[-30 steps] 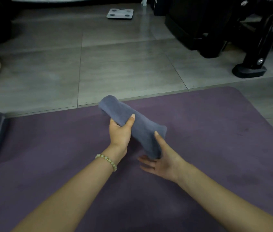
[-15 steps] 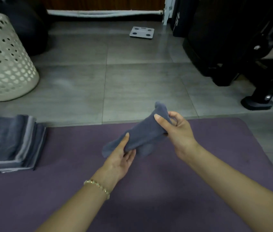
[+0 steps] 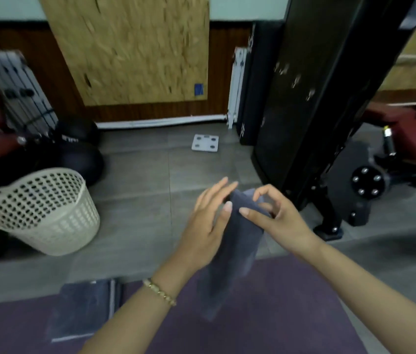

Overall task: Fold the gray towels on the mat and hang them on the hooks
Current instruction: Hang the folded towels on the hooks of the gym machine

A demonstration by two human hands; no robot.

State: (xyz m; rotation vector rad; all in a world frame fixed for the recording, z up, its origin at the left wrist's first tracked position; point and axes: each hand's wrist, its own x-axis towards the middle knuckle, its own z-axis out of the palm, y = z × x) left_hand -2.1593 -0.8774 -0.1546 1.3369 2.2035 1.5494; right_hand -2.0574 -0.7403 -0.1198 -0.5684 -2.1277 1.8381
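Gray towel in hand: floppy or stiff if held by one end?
Probably floppy: pinched at its top by the right hand, the gray towel hangs limp toward the mat. Likely light, since a fingertip grip carries it. Folds may slip open.

Both forearms are bare up to the near edge of the view. A slim bracelet of small round pale-gold beads circles the wrist behind the left hand. The right hand has short, rounded nails.

Gym: weight machine, mat, scale
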